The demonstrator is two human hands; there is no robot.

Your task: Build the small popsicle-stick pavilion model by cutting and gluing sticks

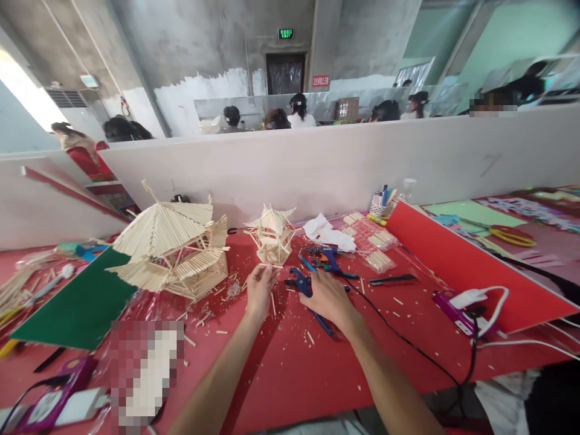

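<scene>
My left hand (260,291) is closed in a pinch on a small wooden stick (270,266), just in front of a small pavilion model (272,237) built from thin sticks. My right hand (328,297) lies over a pair of blue cutters (299,281), its thumb and fingers bent around the pivot; the palm hides part of the tool. One blue handle (321,322) sticks out below the hand. Behind it rests a blue glue gun (331,260) with a black cord. A larger two-roofed stick model (170,251) stands to the left.
Stick offcuts litter the red table (290,374). Bagged sticks (371,235), white tissue (328,232), a black pen-like tool (393,280) and a pen cup (383,202) lie further back. A red board (471,272) and purple power strip (466,311) stand right, a green board (81,302) left.
</scene>
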